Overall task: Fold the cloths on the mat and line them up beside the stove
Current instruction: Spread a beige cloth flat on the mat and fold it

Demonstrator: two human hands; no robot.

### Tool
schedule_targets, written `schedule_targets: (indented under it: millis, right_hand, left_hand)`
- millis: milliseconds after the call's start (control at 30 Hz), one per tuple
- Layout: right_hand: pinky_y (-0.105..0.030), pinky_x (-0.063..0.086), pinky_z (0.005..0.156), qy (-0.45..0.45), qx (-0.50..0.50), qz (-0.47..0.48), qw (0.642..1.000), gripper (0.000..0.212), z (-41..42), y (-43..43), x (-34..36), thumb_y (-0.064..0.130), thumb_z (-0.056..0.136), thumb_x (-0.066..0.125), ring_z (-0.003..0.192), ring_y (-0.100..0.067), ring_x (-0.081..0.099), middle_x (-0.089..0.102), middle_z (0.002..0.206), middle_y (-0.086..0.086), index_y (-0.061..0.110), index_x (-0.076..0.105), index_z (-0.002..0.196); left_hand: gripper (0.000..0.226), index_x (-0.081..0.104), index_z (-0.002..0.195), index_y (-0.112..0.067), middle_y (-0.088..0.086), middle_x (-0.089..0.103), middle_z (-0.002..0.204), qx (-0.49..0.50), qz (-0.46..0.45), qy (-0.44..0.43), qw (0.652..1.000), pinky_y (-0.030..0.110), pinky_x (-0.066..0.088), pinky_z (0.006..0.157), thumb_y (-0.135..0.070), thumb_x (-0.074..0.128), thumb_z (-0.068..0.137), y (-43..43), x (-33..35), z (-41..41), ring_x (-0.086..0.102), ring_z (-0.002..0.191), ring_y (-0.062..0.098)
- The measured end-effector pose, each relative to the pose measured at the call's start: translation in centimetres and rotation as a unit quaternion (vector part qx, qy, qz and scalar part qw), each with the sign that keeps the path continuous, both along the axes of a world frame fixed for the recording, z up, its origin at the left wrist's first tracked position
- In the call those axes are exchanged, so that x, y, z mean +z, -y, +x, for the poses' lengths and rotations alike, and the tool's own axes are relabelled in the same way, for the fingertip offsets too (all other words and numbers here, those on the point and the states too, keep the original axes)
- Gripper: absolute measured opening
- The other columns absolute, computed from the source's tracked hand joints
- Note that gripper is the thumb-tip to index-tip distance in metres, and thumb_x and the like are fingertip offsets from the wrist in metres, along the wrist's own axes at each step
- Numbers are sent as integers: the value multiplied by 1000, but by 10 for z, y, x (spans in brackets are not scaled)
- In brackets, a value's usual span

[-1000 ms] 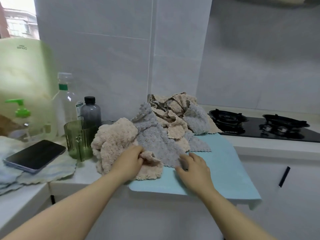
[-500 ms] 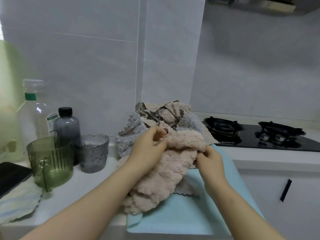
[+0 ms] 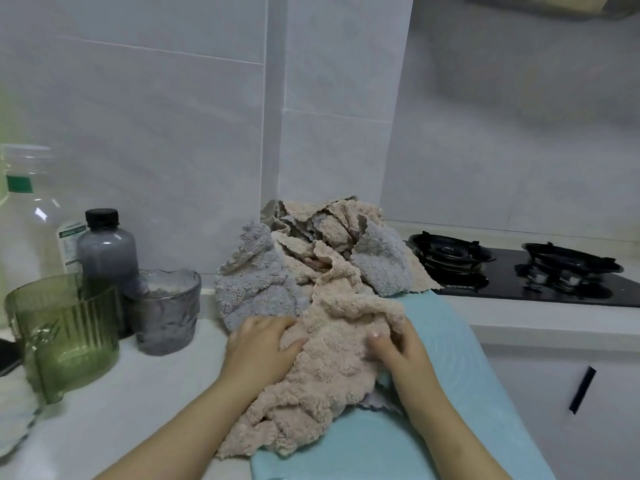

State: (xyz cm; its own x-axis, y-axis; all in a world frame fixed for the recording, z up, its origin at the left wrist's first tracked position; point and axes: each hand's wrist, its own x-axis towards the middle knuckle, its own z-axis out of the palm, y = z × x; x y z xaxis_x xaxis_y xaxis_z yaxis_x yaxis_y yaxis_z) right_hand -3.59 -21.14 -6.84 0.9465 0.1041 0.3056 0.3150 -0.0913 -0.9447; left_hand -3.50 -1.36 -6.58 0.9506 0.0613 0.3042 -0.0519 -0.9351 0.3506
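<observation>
In the head view, no writing can be read: a white label with green print is seen on the clear bottle (image 3: 26, 202), and a small white mark on the front edge of the stove (image 3: 540, 285), both too blurred to make out.

A white table (image 3: 104, 420) is set against pale grey wall tiles, with a white cabinet door and its black handle (image 3: 582, 389) below the stove. A light blue mat (image 3: 446, 344) is spread over the table just left of the stove.

Two bottles are counted (the clear one and a dark grey bottle (image 3: 105, 252) with a black cap), two cups (a green ribbed cup (image 3: 65, 330) and a grey cup (image 3: 168, 311)) and two burners. The cloths in the grey and beige pile (image 3: 325, 244) at the back of the mat cannot be counted.

A beige cloth (image 3: 332, 362) lies crumpled on the mat in front of the pile. Its left edge is held by the left hand (image 3: 259, 353) between thumb and fingers (image 3: 263, 323). Its right edge is gripped by the right hand (image 3: 403, 356), thumb on top, the other fingers tucked under the fold.
</observation>
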Motion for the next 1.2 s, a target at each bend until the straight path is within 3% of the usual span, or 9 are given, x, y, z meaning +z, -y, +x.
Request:
schedule_targets:
  millis: [133,200,333,500,600,700,833,967,1200]
  right_hand:
    - [-30,51,74,26,-12,-211,977,23,-1,-3,-1,23,79,72,75,-1,61,68,83,13,40,58,89]
    - [-33,51,71,57,-11,-231,971,26,-2,-4,1,19,82,67,71,-3,60,66,77,13,44,59,81]
    - [-35,52,75,56,-22,-166,984,39,-10,-4,4,14,84,62,84,-12,64,67,84,18,51,62,76]
    - [-25,50,70,26,-64,5,998,31,-22,1,11,-1,82,59,88,-14,64,69,91,5,28,66,91]
    - [-20,48,62,34,-25,101,994,19,-35,4,28,6,70,60,74,-12,62,69,75,7,17,67,84]
    - [-12,47,57,74,18,105,992,20,-45,10,64,15,62,59,67,-6,62,68,67,14,20,67,80]
    - [-22,55,64,101,38,139,984,22,-56,30,119,4,77,66,80,-9,70,74,82,7,23,69,89]
    - [-34,54,68,15,4,155,988,12,-49,55,148,17,88,60,80,-22,70,73,86,-5,17,66,98]
    - [-25,37,51,-95,-90,-76,989,9,-15,62,87,4,84,60,59,-17,50,57,68,-6,9,60,76]
  left_hand:
    - [39,47,129,-33,-7,51,130,35,-2,9,999,29,29,100,-46,45,93,-3,-3,2,35,126,18]
    - [33,54,119,-27,-6,55,123,43,4,29,999,29,30,95,-45,46,92,-3,-4,1,39,121,19]
    - [29,54,111,-21,-3,56,109,41,-18,98,994,29,26,78,-43,45,93,-3,1,-9,44,111,19]
    - [4,52,89,-20,2,60,90,-50,-108,95,988,32,37,69,-16,53,88,-13,31,-28,55,88,23]
    - [16,54,76,-23,-1,61,79,-96,-154,58,982,29,39,65,-9,56,84,-12,70,-31,56,79,22]
    - [17,65,97,-11,2,66,91,-146,-222,-9,964,33,44,79,-24,65,85,-8,113,-31,58,84,20]
    - [14,66,88,-19,-4,65,94,-184,-251,-57,949,28,37,90,-32,63,86,5,167,-35,57,98,13]
    - [27,67,90,-23,-5,65,109,-192,-260,-78,943,38,30,108,-45,67,74,9,204,-31,50,117,15]
    - [36,58,108,-18,9,58,98,-110,-129,-196,966,28,48,63,-18,76,76,9,155,5,55,72,23]
